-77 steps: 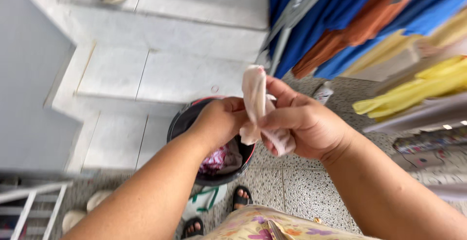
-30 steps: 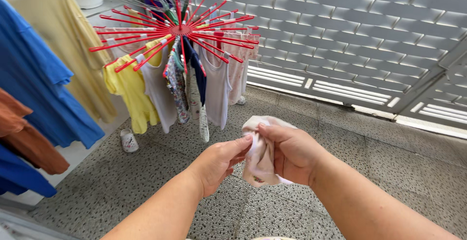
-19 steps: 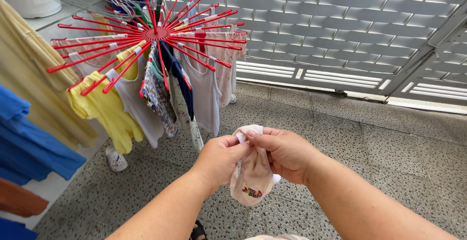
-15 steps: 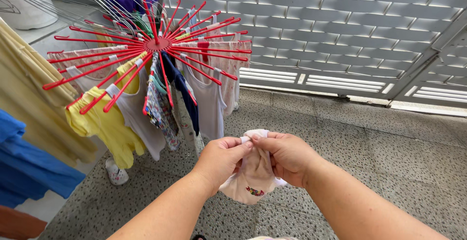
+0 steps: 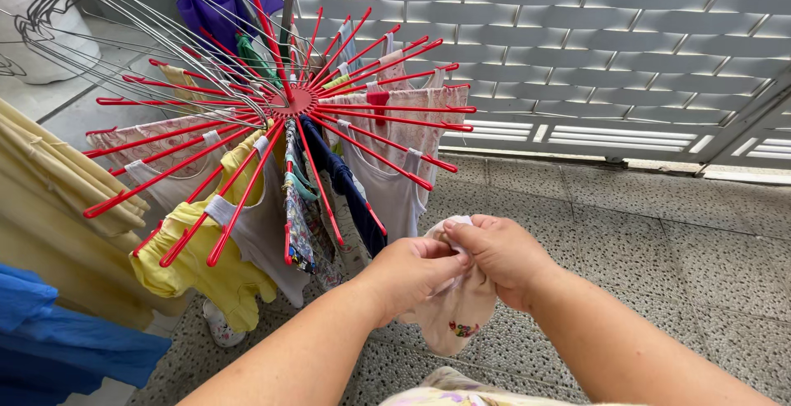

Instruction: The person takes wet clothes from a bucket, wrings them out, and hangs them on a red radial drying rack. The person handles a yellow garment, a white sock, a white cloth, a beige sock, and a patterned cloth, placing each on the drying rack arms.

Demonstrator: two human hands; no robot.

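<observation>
Both my hands hold a small pale pink garment [image 5: 453, 315] with a little coloured print near its lower edge. My left hand [image 5: 409, 270] pinches its top edge from the left, my right hand [image 5: 503, 254] grips it from the right, fingertips meeting at the top. The cloth hangs down below my hands. Just left of and above my hands spreads a red radial drying rack [image 5: 288, 109] with long clip arms, hung with small clothes: a yellow shirt [image 5: 194, 262], a white vest [image 5: 387, 192], a navy piece [image 5: 342, 188] and patterned items.
A white louvred gate [image 5: 577, 52] closes off the far side. Speckled stone floor [image 5: 659, 241] lies to the right. Yellow cloth [image 5: 49, 233] and blue cloth [image 5: 58, 348] hang at the left edge. Wire hangers [image 5: 91, 19] and a white pot [image 5: 37, 27] sit top left.
My view swung from a black bucket by the steps to the red rack, which is now closer. My hands went on holding the pink garment and worked their grip to its top edge.
</observation>
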